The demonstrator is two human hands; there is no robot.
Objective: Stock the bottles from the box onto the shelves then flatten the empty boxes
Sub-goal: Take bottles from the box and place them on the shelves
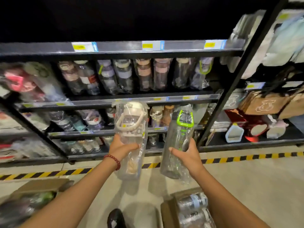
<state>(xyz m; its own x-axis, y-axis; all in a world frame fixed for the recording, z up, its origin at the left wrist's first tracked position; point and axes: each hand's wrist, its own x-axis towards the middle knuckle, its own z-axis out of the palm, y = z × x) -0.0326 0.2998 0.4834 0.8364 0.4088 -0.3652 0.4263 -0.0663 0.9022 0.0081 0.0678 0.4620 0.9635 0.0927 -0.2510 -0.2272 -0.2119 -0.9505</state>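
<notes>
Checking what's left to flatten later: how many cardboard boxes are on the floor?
2. One box sits at the lower left, one box at the lower right beside the right arm; both hold wrapped bottles. More may lie outside the view.

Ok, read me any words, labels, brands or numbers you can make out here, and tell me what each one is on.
Nothing here reads cleanly.
Price tags on the shelf edges: yellow and blue patches, text blurred.
White-lidded bottle in the left hand: grey lettering on its band, too smeared to read.
Green-handled bottle in the right hand: green print down the side, unreadable.
Boxed bottles: dark letters, partly hidden.
Brown bags: a bear outline, no words.
</notes>
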